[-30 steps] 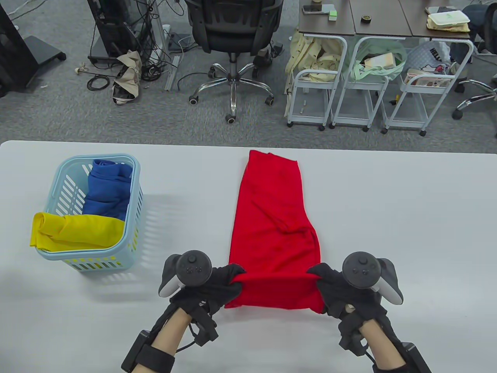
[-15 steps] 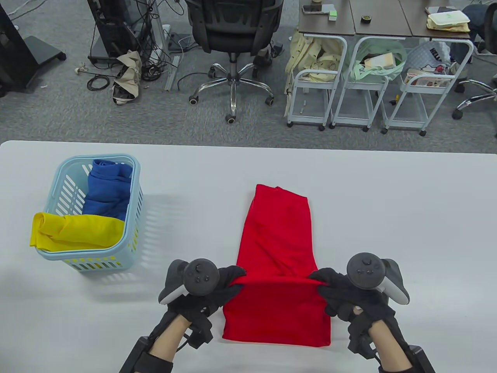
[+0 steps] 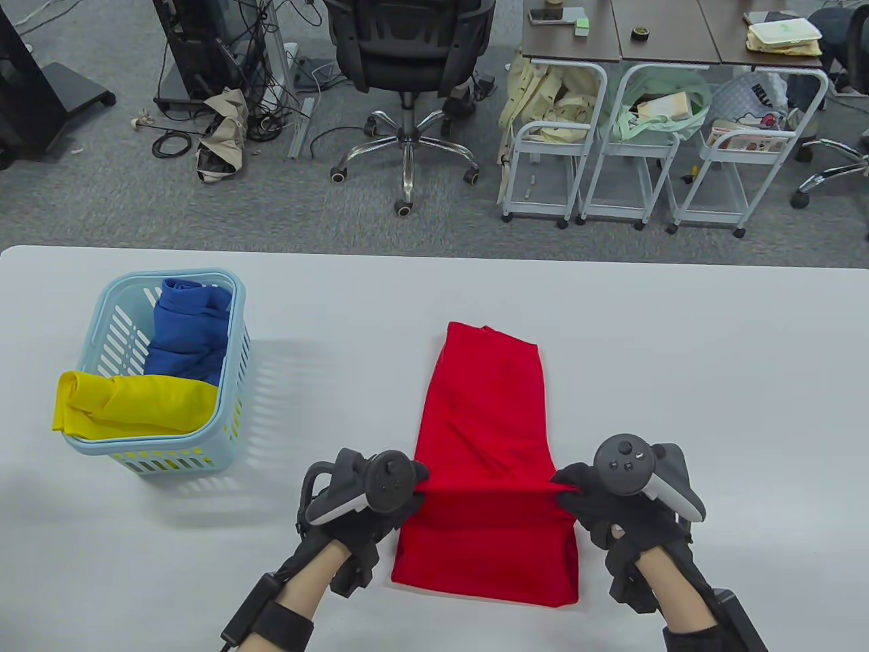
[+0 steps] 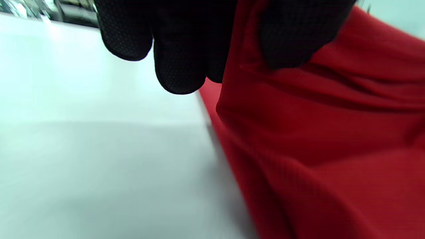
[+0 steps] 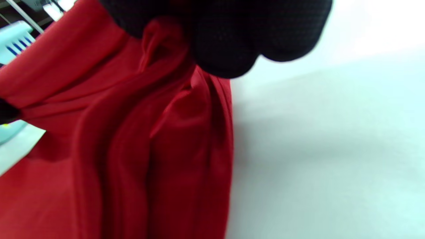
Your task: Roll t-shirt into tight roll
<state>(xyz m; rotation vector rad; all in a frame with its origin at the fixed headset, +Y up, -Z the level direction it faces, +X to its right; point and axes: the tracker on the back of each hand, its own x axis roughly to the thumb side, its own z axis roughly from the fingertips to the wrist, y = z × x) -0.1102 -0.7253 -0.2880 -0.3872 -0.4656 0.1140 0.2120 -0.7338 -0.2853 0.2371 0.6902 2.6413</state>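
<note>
A red t-shirt (image 3: 485,435), folded into a long narrow strip, lies on the white table (image 3: 679,353) and runs away from me. My left hand (image 3: 411,485) pinches its left edge and my right hand (image 3: 567,485) pinches its right edge, lifting a taut ridge of cloth across the strip. The near end lies flat below that ridge. In the left wrist view the black gloved fingers (image 4: 179,66) grip the red cloth (image 4: 315,132). The right wrist view shows bunched red fabric (image 5: 139,139) held under the gloved fingers (image 5: 225,43).
A light blue basket (image 3: 234,380) stands at the left of the table with a rolled blue shirt (image 3: 187,333) and a yellow shirt (image 3: 129,404) in it. Past the table's far edge are an office chair (image 3: 407,61) and wheeled carts (image 3: 611,136).
The shirt was dragged toward me, its far end sliding nearer. Since half a second ago both hands have shifted slightly and still pinch the edges, with the near end lying flat.
</note>
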